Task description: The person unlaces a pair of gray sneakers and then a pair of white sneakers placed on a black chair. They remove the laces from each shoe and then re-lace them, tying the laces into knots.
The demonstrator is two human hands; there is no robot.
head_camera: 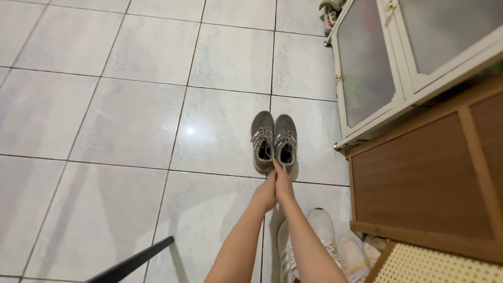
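Note:
A pair of grey lace-up sneakers (274,140) stands side by side on the pale tiled floor, toes pointing away from me. My left hand (264,195) and my right hand (283,186) reach down together to the heel ends of the pair. The right hand's fingers touch the inner heel edges where the two shoes meet. My left hand presses against the right one just behind the heels. How tightly either hand grips is hidden by the angle.
A white cabinet (367,68) with frosted doors stands at the right, a brown wooden cabinet (424,178) beside it. White sneakers (322,230) lie near my forearms. A dark bar (131,264) crosses the bottom left. More shoes (330,13) sit at the top.

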